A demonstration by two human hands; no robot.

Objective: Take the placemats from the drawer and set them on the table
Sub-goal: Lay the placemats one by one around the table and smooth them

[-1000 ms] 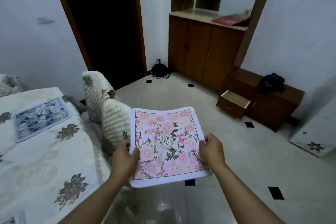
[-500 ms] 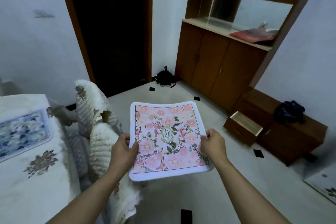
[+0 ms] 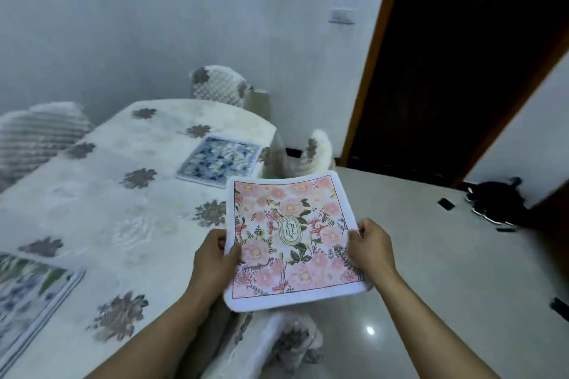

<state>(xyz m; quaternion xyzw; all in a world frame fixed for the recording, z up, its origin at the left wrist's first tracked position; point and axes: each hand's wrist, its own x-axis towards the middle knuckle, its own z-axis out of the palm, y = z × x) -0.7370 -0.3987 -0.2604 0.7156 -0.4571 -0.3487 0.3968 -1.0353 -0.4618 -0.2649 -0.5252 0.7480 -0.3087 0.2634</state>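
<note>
I hold a pink floral placemat (image 3: 292, 237) with a white border flat in the air, just past the right edge of the table (image 3: 101, 212). My left hand (image 3: 214, 258) pinches its left edge and my right hand (image 3: 371, 246) pinches its right edge. The table wears a white cloth with brown flower prints. A blue floral placemat (image 3: 220, 160) lies on it near the far right edge. Another placemat (image 3: 27, 295) with blue and green print lies at the near left, partly cut off by the frame.
Chairs with white quilted covers stand round the table: one at the far end (image 3: 218, 88), one at the left (image 3: 37, 132), one by the right side (image 3: 317, 151) and one right below the held mat (image 3: 277, 344). A dark doorway (image 3: 462, 55) and a black bag (image 3: 495, 201) are at right.
My view has swung left from the cabinet and open drawer to the table. The pink placemat, still held by both hands, now hangs beside the table's right edge.
</note>
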